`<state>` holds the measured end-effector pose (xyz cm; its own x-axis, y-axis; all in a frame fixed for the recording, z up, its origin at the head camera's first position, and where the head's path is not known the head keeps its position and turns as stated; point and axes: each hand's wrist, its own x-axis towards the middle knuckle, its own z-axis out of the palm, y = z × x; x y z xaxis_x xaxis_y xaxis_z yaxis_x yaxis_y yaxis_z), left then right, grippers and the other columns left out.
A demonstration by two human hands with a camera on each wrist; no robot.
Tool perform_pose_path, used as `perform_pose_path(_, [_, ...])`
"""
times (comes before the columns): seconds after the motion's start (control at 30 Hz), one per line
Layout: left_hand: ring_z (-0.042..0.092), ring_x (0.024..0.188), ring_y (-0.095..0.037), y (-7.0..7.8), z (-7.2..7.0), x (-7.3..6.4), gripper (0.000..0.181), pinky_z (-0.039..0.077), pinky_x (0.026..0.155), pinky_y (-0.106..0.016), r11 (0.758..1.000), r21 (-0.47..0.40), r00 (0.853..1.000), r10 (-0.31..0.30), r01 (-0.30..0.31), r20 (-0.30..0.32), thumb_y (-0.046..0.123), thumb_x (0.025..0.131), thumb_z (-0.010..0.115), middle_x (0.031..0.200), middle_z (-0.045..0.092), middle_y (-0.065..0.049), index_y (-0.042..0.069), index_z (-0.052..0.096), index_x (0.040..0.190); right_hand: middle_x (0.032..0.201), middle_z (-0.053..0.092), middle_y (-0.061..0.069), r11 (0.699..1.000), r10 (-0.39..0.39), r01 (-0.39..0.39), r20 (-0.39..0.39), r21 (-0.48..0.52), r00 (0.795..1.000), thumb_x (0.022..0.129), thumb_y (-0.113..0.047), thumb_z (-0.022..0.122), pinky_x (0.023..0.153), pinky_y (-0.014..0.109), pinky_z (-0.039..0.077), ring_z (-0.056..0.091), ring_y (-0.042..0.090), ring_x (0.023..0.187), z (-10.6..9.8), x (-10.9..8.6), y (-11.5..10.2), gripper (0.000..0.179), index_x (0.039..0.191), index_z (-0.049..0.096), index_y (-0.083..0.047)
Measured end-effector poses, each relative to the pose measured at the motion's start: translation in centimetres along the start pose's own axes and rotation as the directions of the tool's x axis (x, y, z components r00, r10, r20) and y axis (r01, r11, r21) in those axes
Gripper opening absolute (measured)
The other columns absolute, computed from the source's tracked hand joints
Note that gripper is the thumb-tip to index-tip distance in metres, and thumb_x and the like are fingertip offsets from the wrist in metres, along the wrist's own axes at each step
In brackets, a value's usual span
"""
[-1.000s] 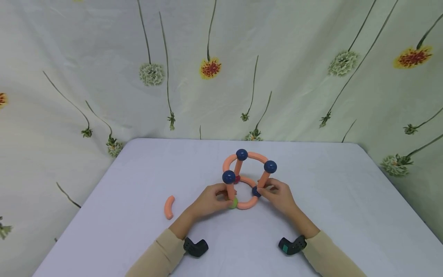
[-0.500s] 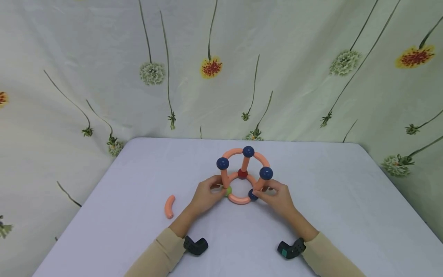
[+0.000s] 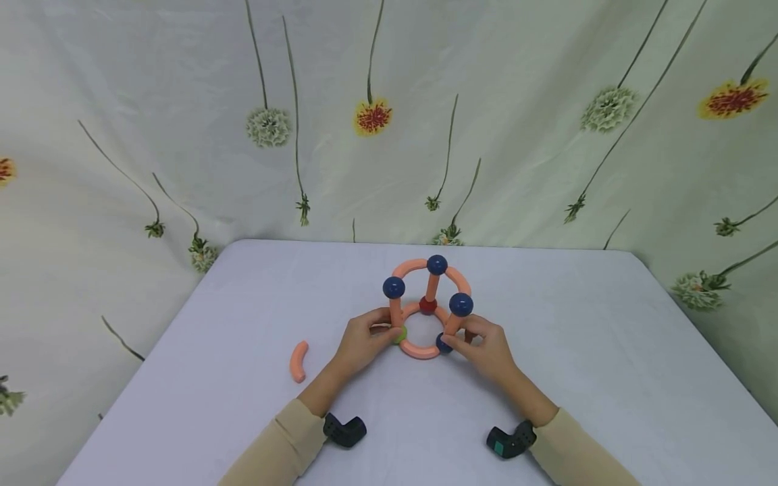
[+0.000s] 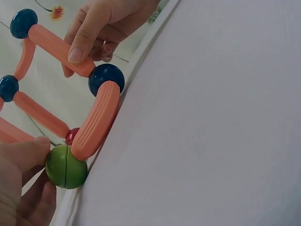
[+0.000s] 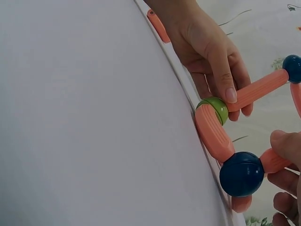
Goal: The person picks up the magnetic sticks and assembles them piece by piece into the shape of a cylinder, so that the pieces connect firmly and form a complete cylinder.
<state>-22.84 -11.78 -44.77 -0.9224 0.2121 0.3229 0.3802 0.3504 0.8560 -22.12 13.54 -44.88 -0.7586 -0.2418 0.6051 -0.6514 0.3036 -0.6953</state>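
A structure of orange magnetic rods and coloured balls stands on the table. Its bottom ring of curved rods (image 3: 419,352) joins a green ball (image 4: 66,166), a red ball (image 3: 428,306) and a lower blue ball (image 5: 241,173). Three straight rods rise to upper blue balls (image 3: 437,264); two curved rods link these at the top, with a gap in front. My left hand (image 3: 365,341) pinches the left upright rod (image 3: 396,312) at its base beside the green ball. With thumb and fingers, my right hand (image 3: 489,347) pinches the right upright rod (image 3: 453,324), which leans, just above the lower blue ball.
One loose curved orange rod (image 3: 298,362) lies on the white table (image 3: 243,304), left of my left hand. A flower-printed cloth (image 3: 516,135) hangs behind the table's back edge. Black wrist devices (image 3: 344,432) are on both forearms.
The structure has turned clockwise as seen from above: its left side went back, its right side came forward. Both hands kept their grip. Lately the right upper ball shifted slightly left.
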Motion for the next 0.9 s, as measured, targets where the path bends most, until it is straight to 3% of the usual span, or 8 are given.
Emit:
perform_pose_path(0.33, [0.062, 0.109, -0.024, 0.0, 0.2, 0.4, 0.036, 0.051, 0.090, -0.033, 1.000, 0.031, 1.000, -0.004, 0.003, 0.021, 0.012, 0.087, 0.073, 0.115, 0.068, -0.010, 0.002, 0.065, 0.121, 0.086, 0.068, 0.003, 0.999, 0.053, -0.052, 0.021, -0.005, 0.998, 0.079, -0.003, 0.079, 0.061, 0.025, 0.048, 0.054, 0.012, 0.071, 0.3, -0.1, 0.1, 0.016, 0.093, 0.074, -0.002])
perform_pose_path(0.53, [0.062, 0.110, -0.024, -0.2, 0.2, 0.8, 0.036, 0.050, 0.091, -0.032, 0.999, 0.039, 1.000, 0.003, -0.004, 0.031, 0.011, 0.088, 0.072, 0.116, 0.067, -0.011, 0.001, 0.064, 0.122, 0.081, 0.064, 0.006, 0.998, 0.057, -0.056, 0.033, -0.034, 0.998, 0.078, 0.003, 0.078, 0.062, 0.035, 0.049, 0.054, 0.023, 0.071, 0.5, -0.2, -0.4, 0.018, 0.094, 0.072, 0.002])
perform_pose_path(0.7, [0.061, 0.112, -0.024, -0.1, 0.0, 1.4, 0.035, 0.049, 0.094, -0.035, 0.998, 0.052, 0.998, 0.014, -0.017, 0.067, 0.010, 0.089, 0.070, 0.117, 0.067, -0.010, 0.002, 0.063, 0.122, 0.081, 0.064, 0.013, 0.997, 0.076, -0.075, 0.073, -0.016, 0.994, 0.077, 0.006, 0.077, 0.062, 0.041, 0.048, 0.055, 0.036, 0.071, 0.2, 0.1, -2.5, 0.018, 0.092, 0.069, 0.004])
perform_pose_path(0.9, [0.061, 0.114, -0.023, 0.1, 0.0, 2.5, 0.035, 0.047, 0.096, -0.037, 0.995, 0.102, 0.994, 0.004, -0.016, 0.110, 0.008, 0.090, 0.069, 0.118, 0.067, -0.010, 0.003, 0.062, 0.124, 0.082, 0.064, 0.014, 0.996, 0.094, -0.093, 0.082, -0.016, 0.992, 0.076, 0.006, 0.078, 0.064, 0.041, 0.049, 0.056, 0.037, 0.071, -0.2, 0.4, -4.1, 0.018, 0.092, 0.069, 0.005])
